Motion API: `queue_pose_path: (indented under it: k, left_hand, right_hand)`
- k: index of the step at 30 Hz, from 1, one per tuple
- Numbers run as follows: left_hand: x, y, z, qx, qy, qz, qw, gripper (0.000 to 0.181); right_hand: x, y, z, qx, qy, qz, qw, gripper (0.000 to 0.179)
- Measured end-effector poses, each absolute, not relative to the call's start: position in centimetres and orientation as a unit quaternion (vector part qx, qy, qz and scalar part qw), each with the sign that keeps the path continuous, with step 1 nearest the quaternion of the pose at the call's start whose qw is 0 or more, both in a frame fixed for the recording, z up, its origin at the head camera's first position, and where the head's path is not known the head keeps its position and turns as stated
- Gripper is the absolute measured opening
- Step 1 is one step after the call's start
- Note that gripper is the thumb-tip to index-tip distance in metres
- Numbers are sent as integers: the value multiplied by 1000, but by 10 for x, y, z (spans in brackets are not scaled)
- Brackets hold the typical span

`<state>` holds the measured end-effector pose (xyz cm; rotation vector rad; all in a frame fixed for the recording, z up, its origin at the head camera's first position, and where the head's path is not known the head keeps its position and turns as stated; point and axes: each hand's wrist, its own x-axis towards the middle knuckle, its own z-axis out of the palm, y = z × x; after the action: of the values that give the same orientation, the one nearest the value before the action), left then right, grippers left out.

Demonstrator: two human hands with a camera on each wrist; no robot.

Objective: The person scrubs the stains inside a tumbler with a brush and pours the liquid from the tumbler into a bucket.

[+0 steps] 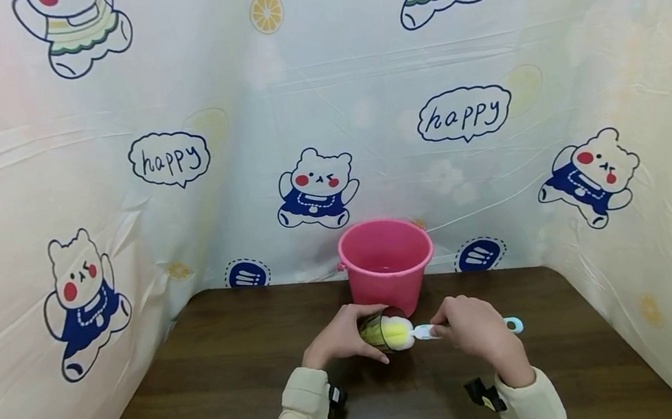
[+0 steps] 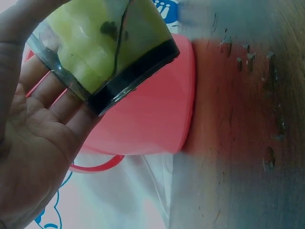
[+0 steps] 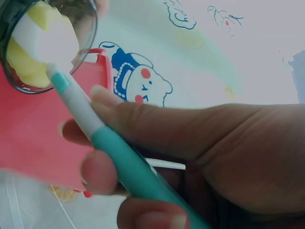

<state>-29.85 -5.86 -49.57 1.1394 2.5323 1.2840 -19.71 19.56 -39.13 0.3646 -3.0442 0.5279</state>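
My left hand (image 1: 345,336) grips a clear glass (image 2: 138,28) with a dark base, tilted on its side so its mouth faces right. Inside the glass sits the yellow and white sponge head (image 1: 396,333) of a bottle brush, partly sticking out of the rim. The brush's white and teal handle (image 3: 116,152) is pinched between the thumb and fingers of my right hand (image 1: 474,328). A ring at the handle's end (image 1: 514,325) shows beyond that hand. Both hands are above the table, in front of a pink bucket.
The pink bucket (image 1: 387,266) stands at the back of the dark wooden table (image 1: 230,373), right behind the glass. Water drops (image 2: 271,67) lie on the tabletop. A printed curtain (image 1: 235,200) encloses the back and sides.
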Motion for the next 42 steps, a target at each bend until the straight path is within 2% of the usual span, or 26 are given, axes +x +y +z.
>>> queue_pose_path:
  k: [11,24,35,42]
  left_hand:
    - [-298,-61,-491,367,827,424,31,88]
    - [-298,-59,-490,384,822,419,40,85]
    - [-296,-62,-490,372,824,425,36,88]
    - [-296,-61,-490,369,826,425,45,86]
  right_hand:
    - [-199,196,-390,114,-975,191,24,13]
    - [-195,197,-387,117,-976,183,-5,5]
    - [-198,195,-390,98,-979,174,27,12]
    - [-195,194,-389,101,-984,149,21,11]
